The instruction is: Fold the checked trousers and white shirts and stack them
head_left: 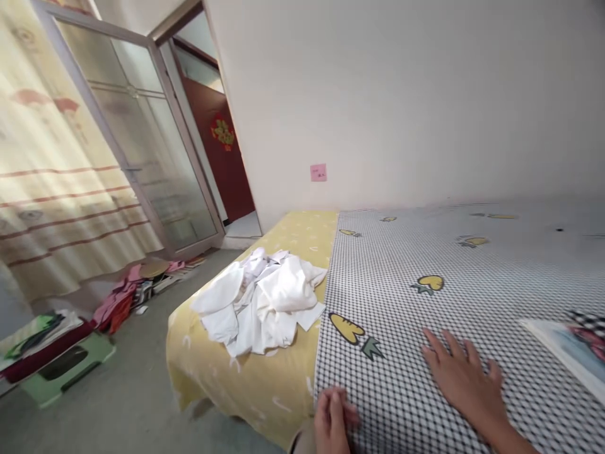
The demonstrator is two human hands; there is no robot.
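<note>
While left hand curls — right hand (spread) touches sheet.

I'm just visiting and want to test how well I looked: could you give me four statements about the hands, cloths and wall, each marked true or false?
1. The right hand is spread over the checked cloth. True.
2. The left hand is on the white pile. False: the left hand is apart from the white pile.
3. A pink note is on the wall. True.
4. The white pile lies on the floor. False: it lies on the yellow cover.
</note>
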